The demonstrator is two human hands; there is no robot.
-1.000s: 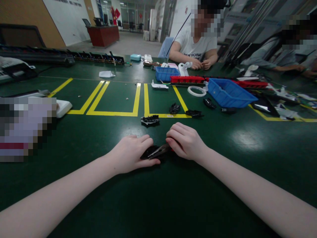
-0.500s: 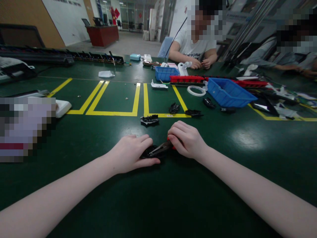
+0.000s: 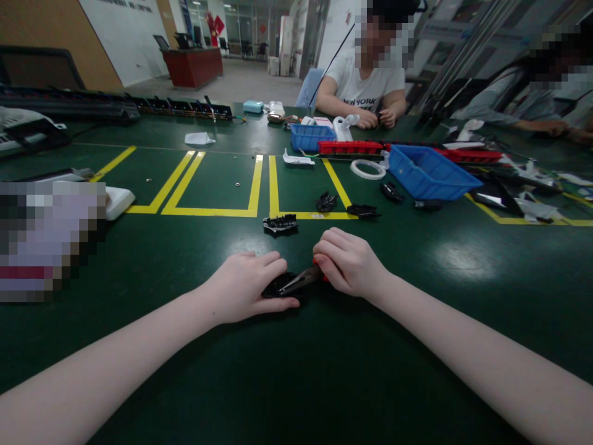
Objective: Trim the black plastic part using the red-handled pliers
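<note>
I see my left hand (image 3: 245,287) pressing flat on a small black part (image 3: 278,285) on the green bench (image 3: 324,371), near the middle — fingers together on it. My right hand (image 3: 347,262) holds red-handled pliers (image 3: 301,279), fingers clamped round them — the tips touch the part.
</note>
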